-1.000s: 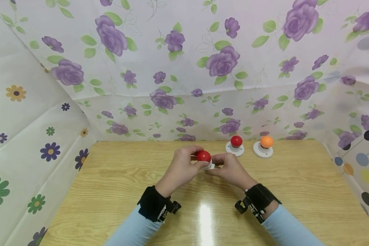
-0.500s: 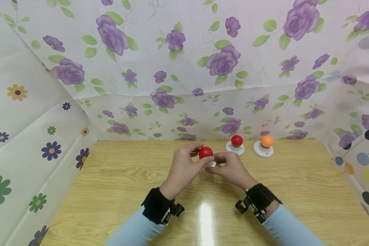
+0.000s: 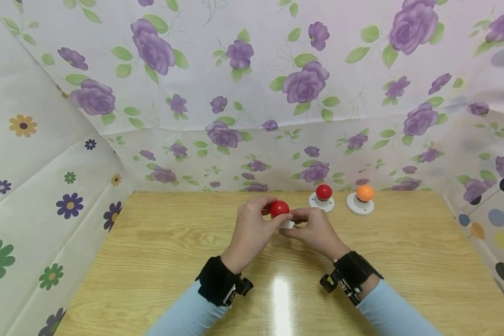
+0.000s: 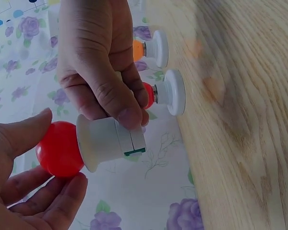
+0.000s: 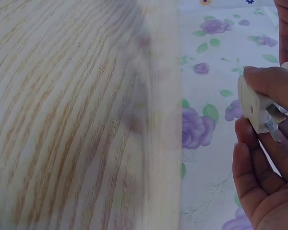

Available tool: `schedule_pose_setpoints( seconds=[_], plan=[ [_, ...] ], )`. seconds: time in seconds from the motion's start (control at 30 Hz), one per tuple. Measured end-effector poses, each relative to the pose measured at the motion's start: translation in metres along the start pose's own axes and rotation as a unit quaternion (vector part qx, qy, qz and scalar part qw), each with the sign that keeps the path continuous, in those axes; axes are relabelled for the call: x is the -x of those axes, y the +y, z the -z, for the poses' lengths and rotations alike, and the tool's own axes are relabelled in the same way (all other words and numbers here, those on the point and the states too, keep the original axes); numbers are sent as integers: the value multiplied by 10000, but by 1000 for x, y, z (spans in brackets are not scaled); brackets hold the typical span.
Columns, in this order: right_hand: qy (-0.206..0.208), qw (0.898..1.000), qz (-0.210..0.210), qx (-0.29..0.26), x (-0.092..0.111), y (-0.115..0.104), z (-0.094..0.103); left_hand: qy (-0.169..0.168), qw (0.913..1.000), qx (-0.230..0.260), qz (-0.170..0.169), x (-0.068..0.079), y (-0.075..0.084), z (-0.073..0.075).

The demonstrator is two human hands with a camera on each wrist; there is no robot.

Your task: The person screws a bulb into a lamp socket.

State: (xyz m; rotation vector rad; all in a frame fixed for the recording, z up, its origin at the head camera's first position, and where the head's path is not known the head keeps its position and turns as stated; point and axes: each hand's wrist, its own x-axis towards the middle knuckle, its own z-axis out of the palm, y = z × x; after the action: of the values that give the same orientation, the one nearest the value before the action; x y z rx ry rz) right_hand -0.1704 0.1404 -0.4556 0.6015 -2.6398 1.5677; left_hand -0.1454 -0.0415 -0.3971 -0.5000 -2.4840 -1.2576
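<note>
My left hand [image 3: 252, 225] holds a red light bulb [image 3: 279, 208] over the middle of the table, thumb on one side and fingertips on the other in the left wrist view. The bulb's base sits in the mouth of a white plug-in lamp socket [image 4: 102, 142]. My right hand [image 3: 318, 232] pinches the socket's plug end between thumb and fingers. Metal prongs [image 5: 275, 128] stick out of the socket body in the right wrist view. Both hands keep bulb and socket tilted, the bulb towards the left. The bulb's screw thread is hidden inside the socket.
A second red bulb [image 3: 324, 192] stands in a round white base [image 3: 321, 205] near the table's back edge. Right of it is an orange bulb [image 3: 365, 192] in a similar white base [image 3: 360, 207]. A flowered cloth [image 3: 235, 107] hangs behind the wooden table [image 3: 164, 252].
Over the first half second my left hand shifted slightly right and away with the red bulb, which rose a little in view. Since then both hands have barely moved.
</note>
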Motion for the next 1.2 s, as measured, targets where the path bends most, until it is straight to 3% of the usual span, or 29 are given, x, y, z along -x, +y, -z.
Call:
schedule_pose_setpoints(
  seconds=[0.4, 0.63, 0.87, 1.03, 1.2],
  plan=[
    [-216, 9995, 238, -14, -1, -1, 2, -231, 9997, 82, -99, 0, 3, 3],
    [-400, 9988, 256, -94, -1, 0, 4, -710, 9972, 40, -213, -3, -1, 9],
    [-549, 9977, 311, -251, 0, 0, 5, -1151, 9933, 113, -33, -5, -1, 16],
    [-478, 9980, 346, -216, 1, 1, 5, -1085, 9938, 256, -46, -4, -1, 14],
    [-339, 9990, 224, -176, 1, 0, 6, -485, 9980, 373, 127, -2, -3, 10]
  ],
)
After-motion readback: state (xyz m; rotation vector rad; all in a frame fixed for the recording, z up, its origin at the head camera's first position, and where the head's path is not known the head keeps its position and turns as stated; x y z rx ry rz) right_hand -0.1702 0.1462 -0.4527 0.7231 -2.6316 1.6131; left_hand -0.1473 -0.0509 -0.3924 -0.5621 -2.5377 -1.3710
